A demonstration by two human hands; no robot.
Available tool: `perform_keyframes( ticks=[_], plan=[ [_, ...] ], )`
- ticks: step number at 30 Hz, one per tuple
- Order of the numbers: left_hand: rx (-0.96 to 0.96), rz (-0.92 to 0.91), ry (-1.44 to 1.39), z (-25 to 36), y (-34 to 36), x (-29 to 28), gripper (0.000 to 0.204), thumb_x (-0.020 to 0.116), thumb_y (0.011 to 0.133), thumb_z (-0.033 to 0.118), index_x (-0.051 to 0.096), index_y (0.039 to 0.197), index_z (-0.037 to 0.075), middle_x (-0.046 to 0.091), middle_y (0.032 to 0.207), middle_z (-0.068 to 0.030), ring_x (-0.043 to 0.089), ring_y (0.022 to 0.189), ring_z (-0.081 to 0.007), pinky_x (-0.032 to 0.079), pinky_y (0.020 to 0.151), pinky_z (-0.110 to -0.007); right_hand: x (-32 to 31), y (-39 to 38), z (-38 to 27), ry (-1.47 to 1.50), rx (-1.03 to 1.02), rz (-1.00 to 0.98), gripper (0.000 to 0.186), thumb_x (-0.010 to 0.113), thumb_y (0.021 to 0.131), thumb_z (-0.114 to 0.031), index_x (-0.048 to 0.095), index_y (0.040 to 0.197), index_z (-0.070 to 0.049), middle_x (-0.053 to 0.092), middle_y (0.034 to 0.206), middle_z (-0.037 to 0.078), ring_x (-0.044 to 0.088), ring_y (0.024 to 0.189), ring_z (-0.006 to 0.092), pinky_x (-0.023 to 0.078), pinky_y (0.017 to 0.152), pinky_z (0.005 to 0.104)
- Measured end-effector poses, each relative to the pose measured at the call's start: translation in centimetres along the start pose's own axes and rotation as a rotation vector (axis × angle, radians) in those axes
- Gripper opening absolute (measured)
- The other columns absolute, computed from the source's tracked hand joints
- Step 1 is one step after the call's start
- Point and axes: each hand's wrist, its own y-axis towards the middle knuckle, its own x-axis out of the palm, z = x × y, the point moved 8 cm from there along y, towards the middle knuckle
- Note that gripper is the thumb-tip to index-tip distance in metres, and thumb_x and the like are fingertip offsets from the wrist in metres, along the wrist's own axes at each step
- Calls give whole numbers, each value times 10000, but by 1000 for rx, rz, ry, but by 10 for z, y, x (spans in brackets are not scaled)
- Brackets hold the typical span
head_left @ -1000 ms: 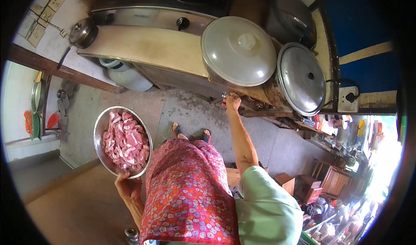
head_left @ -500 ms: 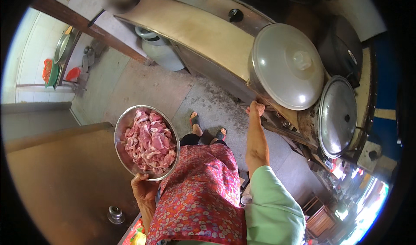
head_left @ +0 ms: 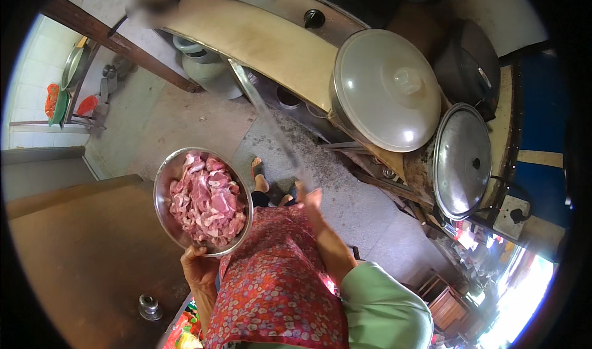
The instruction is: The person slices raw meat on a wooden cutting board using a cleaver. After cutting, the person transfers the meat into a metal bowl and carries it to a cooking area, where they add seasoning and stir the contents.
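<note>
My left hand [head_left: 198, 264] grips the near rim of a round steel bowl [head_left: 248, 216], thumb over the edge. Cut pieces of raw pink meat [head_left: 208, 198] fill the bowl. On the right, my right hand [head_left: 309, 202] is at the free end of a cabinet door [head_left: 268, 117], its fingers blurred but closed at the edge. The door stands swung out from below the counter and is seen almost edge-on. In the opening behind it a dark round pot [head_left: 288, 97] shows.
On the counter [head_left: 246, 34] stand a large pot with a pale lid [head_left: 382, 93] and a metal-lidded pot [head_left: 462, 161]. A gas cylinder [head_left: 209, 71] is under the counter. A brown tabletop [head_left: 74, 244] with a metal knob [head_left: 149, 307] lies at left.
My right hand has moved left and toward me from the counter front, and the cabinet door has swung open. The bowl stays in my left hand, nearly in place.
</note>
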Motion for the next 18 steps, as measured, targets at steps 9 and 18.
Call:
perform_keyframes(
  ticks=[9, 18],
  plan=[
    [-72, 15, 21, -24, 12, 21, 375, 526, 630, -60, 538, 991, 41, 581, 787, -29, 569, 706, -178, 478, 739, -363, 135, -115, -38, -549, -669, -601, 304, 558, 747, -375, 633, 829, -92, 622, 848, 157, 621, 800, 286, 494, 664, 439],
    [-144, -27, 37, -62, 60, 2, 364, 525, 637, -50, 586, 987, 32, 625, 941, -55, 599, 862, -193, 473, 820, -396, 110, -13, -35, -696, -702, -650, 228, 508, 774, -270, 603, 760, -63, 608, 749, 142, 611, 701, 303, 482, 583, 448]
  ],
)
